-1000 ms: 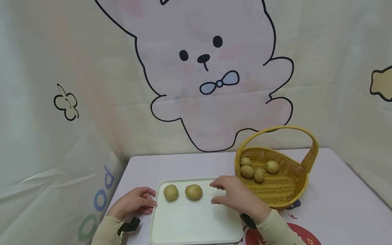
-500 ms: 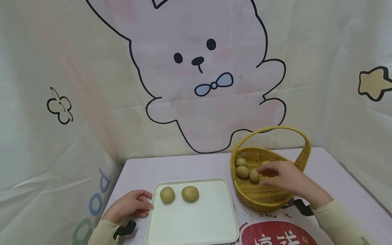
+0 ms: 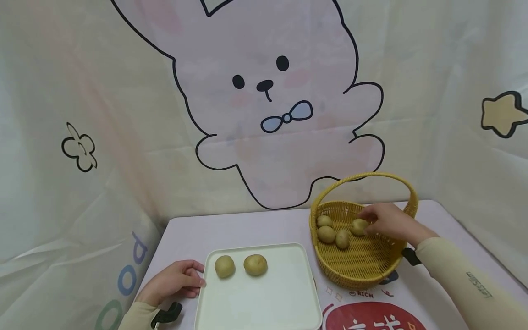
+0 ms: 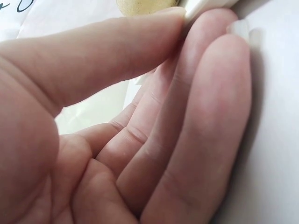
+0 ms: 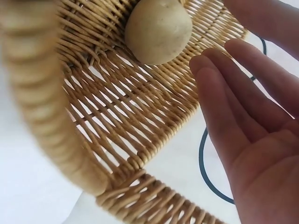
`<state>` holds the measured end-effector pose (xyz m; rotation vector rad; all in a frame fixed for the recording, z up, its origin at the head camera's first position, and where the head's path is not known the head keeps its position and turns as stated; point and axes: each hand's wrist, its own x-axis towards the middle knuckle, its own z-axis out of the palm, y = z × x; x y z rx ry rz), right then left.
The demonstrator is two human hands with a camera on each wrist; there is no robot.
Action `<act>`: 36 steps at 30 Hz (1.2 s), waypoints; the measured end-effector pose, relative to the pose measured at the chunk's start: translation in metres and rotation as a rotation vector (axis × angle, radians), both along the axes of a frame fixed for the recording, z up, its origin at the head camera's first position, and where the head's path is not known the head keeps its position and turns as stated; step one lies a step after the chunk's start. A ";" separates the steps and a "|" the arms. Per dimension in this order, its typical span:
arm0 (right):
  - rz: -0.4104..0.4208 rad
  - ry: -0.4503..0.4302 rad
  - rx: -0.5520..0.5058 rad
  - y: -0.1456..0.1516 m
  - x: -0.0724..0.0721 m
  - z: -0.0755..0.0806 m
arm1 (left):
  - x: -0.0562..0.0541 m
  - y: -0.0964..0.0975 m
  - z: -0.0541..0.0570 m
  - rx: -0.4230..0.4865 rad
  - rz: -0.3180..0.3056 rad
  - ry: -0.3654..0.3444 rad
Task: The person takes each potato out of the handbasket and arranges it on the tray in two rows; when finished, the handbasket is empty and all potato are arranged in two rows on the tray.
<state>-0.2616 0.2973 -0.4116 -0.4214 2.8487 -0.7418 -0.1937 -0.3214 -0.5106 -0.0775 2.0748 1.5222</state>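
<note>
My left hand (image 3: 175,280) is at the left edge of a white rectangular tray (image 3: 260,305). In the left wrist view its thumb and fingers pinch the tray's rim (image 4: 205,8). Two potatoes, a rounder one (image 3: 224,266) and a longer one (image 3: 255,265), lie near the tray's far side. Over the right part of a yellow wicker basket (image 3: 350,283), my right hand (image 3: 392,223) reaches beside a potato (image 3: 358,227). In the right wrist view its fingers are spread, with a gap between them and the potato (image 5: 159,30).
Several more potatoes, one of them (image 3: 326,234) by the left wall, lie in the basket. The basket's tall handle (image 3: 371,175) arches over it. A red print (image 3: 371,316) marks the tablecloth in front. A curtain with a cartoon animal (image 3: 272,151) hangs behind the table.
My right hand has moved right, from over the tray to the potato in the basket. The left hand stays at the tray's edge. The head view has shifted slightly.
</note>
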 end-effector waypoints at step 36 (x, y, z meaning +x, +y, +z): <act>0.035 -0.114 0.067 -0.014 -0.031 -0.013 | 0.001 0.002 0.003 -0.025 -0.009 0.019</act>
